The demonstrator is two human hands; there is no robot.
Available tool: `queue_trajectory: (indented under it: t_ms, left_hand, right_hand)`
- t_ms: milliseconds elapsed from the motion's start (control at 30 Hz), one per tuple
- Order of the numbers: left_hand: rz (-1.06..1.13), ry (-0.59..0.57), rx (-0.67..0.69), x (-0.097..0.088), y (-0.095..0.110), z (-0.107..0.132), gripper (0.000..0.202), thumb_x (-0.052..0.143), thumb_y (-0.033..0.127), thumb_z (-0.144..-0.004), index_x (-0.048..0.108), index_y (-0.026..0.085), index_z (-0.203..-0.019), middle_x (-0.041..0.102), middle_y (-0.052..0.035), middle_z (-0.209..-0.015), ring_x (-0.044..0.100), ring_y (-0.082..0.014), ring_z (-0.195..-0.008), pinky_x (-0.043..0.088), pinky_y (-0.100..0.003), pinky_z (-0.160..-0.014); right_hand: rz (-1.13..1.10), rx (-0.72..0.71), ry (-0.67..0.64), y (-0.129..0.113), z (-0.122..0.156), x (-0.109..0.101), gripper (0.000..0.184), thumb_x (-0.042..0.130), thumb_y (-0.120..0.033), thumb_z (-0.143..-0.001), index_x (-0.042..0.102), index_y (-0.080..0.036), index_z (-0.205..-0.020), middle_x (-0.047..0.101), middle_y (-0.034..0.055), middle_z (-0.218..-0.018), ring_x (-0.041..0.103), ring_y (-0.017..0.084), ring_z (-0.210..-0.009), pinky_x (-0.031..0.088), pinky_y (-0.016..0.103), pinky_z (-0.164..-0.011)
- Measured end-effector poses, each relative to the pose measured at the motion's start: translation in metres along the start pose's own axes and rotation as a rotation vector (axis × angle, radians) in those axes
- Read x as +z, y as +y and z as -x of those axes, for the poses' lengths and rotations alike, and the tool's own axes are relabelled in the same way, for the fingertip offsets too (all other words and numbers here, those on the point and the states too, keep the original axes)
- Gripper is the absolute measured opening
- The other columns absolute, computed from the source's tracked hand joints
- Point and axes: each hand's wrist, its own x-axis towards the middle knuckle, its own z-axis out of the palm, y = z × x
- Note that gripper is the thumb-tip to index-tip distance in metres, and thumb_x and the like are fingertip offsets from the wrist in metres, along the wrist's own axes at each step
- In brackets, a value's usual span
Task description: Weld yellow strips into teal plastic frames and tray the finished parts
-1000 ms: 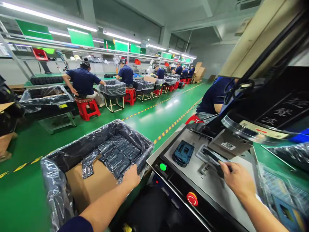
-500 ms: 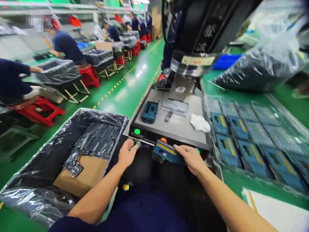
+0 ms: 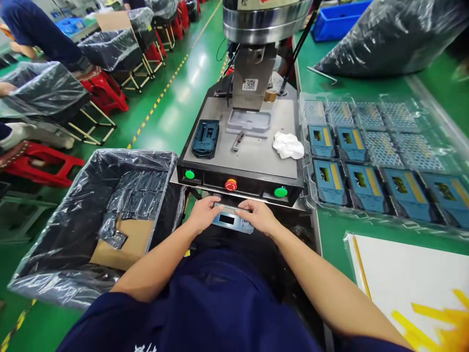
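Observation:
My left hand (image 3: 201, 214) and my right hand (image 3: 258, 216) grip the two ends of a blue-grey plastic housing panel (image 3: 233, 221), which has a dark rectangular window and small printing at its right end. Thumbs lie on its upper face; the other fingers are partly hidden behind it. It is in front of a press with a metal table (image 3: 216, 168). On that table lie a dark blue plastic housing (image 3: 205, 139), a pale grey fixture (image 3: 250, 121), a small metal clamp (image 3: 238, 141) and a crumpled white cloth (image 3: 287, 145). A metal press head (image 3: 254, 80) hangs above the fixture.
Green buttons (image 3: 280, 192) and a red emergency stop (image 3: 230, 184) line the press front. At left is a plastic-lined bin (image 3: 91, 155) with wrapped parts and cardboard. At right, a clear tray (image 3: 311, 188) holds several blue housings. Behind sits a black bag (image 3: 395, 44); a co-worker (image 3: 40, 36) sits far left.
My left hand has moved right and taken hold of the housing panel's left end. The panel has come left and turned, its windowed, printed face now showing. The view has tilted down.

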Motion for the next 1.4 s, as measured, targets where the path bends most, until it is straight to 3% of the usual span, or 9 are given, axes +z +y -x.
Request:
queue_trajectory:
  t_ms: [267,433,533,667,833,1067,1233,1333,1400]
  left_hand:
    - [-0.327,0.061,0.032,-0.005,0.001,-0.002,0.034,0.067,0.037,-0.075,0.067,0.015,-0.1,0.065,-0.0024,-0.073,0.059,-0.0164,-0.067,0.046,-0.029,-0.063]
    - [-0.649,0.195,0.233,0.007,0.013,0.012,0.071,0.077,0.043,-0.069,0.054,0.013,-0.129,0.062,-0.0154,-0.122,0.057,-0.0303,-0.114,0.044,-0.044,-0.099]
    - [-0.682,0.23,0.276,0.013,0.017,0.018,0.08,0.079,0.045,-0.068,0.05,0.01,-0.134,0.057,-0.019,-0.13,0.053,-0.0325,-0.122,0.042,-0.045,-0.104]
    - [-0.519,0.221,0.234,0.009,0.017,0.015,0.04,0.067,0.03,-0.08,0.063,0.015,-0.117,0.068,-0.0116,-0.112,0.063,-0.0257,-0.106,0.048,-0.04,-0.098]
    - [0.042,0.135,-0.042,0.0,0.017,0.01,0.028,0.055,0.026,-0.088,0.066,0.015,-0.111,0.069,-0.0049,-0.087,0.061,-0.0121,-0.056,0.054,-0.027,-0.057]
    - [0.261,0.14,-0.053,-0.003,0.02,0.013,0.027,0.062,0.031,-0.084,0.068,0.013,-0.103,0.069,-0.0059,-0.09,0.059,-0.0101,-0.052,0.052,-0.025,-0.05]
    - [0.26,0.142,-0.053,-0.004,0.02,0.014,0.038,0.068,0.041,-0.079,0.068,0.013,-0.104,0.07,-0.0067,-0.09,0.058,-0.0099,-0.054,0.054,-0.027,-0.053]
    - [0.257,0.156,-0.031,-0.008,0.02,0.015,0.049,0.07,0.049,-0.074,0.068,0.013,-0.107,0.071,-0.0083,-0.095,0.06,-0.0117,-0.059,0.054,-0.027,-0.055]
    - [0.275,0.212,-0.008,-0.013,0.02,0.016,0.059,0.074,0.055,-0.067,0.069,0.012,-0.107,0.071,-0.0086,-0.095,0.061,-0.0136,-0.063,0.053,-0.028,-0.056]
  right_hand:
    - [0.225,-0.071,0.02,0.001,0.004,0.009,0.027,0.062,-0.047,-0.079,0.069,-0.022,-0.087,0.071,0.0011,-0.083,0.059,0.016,-0.066,0.044,0.029,-0.062]
    - [0.002,-0.076,0.033,0.01,0.004,0.025,0.03,0.048,-0.042,-0.087,0.069,-0.022,-0.095,0.072,0.0034,-0.091,0.063,0.019,-0.08,0.048,0.032,-0.072]
    - [-0.075,-0.1,0.042,0.012,0.004,0.028,0.03,0.049,-0.042,-0.085,0.069,-0.022,-0.097,0.071,0.0041,-0.096,0.063,0.02,-0.085,0.048,0.033,-0.077]
    - [-0.2,-0.056,0.057,0.013,0.003,0.026,0.031,0.056,-0.047,-0.08,0.069,-0.022,-0.092,0.07,0.0037,-0.09,0.061,0.02,-0.08,0.046,0.034,-0.074]
    - [-0.475,0.08,0.023,0.008,0.002,0.023,0.038,0.071,-0.053,-0.066,0.068,-0.02,-0.084,0.064,0.0006,-0.072,0.055,0.016,-0.066,0.043,0.03,-0.064]
    - [-0.554,0.103,0.007,0.0,0.004,0.021,0.044,0.078,-0.057,-0.059,0.068,-0.019,-0.08,0.063,0.0001,-0.069,0.052,0.015,-0.064,0.042,0.029,-0.061]
    - [-0.495,0.056,-0.022,0.006,0.001,0.022,0.043,0.072,-0.058,-0.067,0.067,-0.019,-0.084,0.065,0.0012,-0.071,0.056,0.016,-0.066,0.046,0.031,-0.064]
    - [-0.293,-0.064,0.0,0.005,0.003,0.017,0.04,0.064,-0.055,-0.076,0.067,-0.019,-0.093,0.068,0.0051,-0.085,0.063,0.021,-0.079,0.051,0.037,-0.077]
    - [-0.061,-0.261,0.026,-0.002,0.01,0.009,0.043,0.066,-0.05,-0.076,0.066,-0.02,-0.108,0.067,0.0096,-0.107,0.062,0.025,-0.099,0.049,0.044,-0.091]
